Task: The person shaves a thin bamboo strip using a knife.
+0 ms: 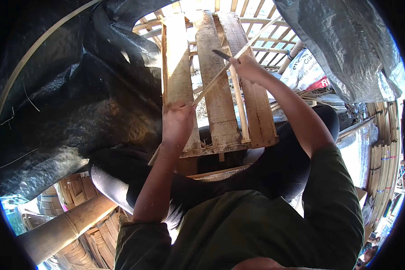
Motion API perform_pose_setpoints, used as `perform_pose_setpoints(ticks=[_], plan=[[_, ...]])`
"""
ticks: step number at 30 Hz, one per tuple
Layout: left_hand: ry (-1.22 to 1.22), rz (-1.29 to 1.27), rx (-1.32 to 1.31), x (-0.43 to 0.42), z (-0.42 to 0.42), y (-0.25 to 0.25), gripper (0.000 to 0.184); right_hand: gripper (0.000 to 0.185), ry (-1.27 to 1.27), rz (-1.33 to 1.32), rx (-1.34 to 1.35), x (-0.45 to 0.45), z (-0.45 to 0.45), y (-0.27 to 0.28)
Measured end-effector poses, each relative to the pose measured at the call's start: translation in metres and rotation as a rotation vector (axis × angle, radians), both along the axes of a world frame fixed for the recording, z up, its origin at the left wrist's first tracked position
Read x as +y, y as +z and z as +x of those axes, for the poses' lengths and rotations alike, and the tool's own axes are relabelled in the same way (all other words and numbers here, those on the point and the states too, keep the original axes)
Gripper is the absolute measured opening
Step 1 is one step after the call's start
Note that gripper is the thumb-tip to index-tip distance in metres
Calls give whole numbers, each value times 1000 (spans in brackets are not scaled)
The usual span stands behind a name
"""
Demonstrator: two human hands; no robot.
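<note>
Holding a long, pale strip (213,83), bamboo by the look of it, in the left hand (178,118), curled into a firm fist; gripping a dark-bladed knife (221,55) in the right hand (247,69), likewise closed, pointed up and leftward, right beside the strip; cannot tell whether biting into it; strip running aslant over the wooden slats (222,121), from beyond the right hand down to the left; resting on them or just above, not clear; probably light and springy, stiff for its thinness, apt to flex along the free span or split with the grain; perhaps sharp-edged; best pinched firmly between thumb and fingers, well back from the knife.
</note>
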State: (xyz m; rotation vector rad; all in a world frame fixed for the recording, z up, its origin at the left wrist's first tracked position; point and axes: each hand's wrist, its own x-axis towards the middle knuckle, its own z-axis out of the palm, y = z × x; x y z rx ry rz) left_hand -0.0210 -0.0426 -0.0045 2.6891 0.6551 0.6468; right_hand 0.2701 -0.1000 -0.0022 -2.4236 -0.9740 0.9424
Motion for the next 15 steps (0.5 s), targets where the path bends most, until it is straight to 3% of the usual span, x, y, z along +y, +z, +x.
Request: perform_pose_setpoints(ticks=[6, 8, 13, 15], plan=[[71, -233, 22, 1, 1, -7, 13, 53, 118, 117, 15, -13, -59, -2], [55, -185, -24, 1, 2, -7, 12, 51, 222, 107, 34, -10, -51, 4], [50, -111, -49, -2, 2, -6, 11, 42, 16, -58, 8, -4, -19, 6], [49, -105, -62, -3, 3, -6, 12, 42, 147, 128, 78, -9, -45, -5]])
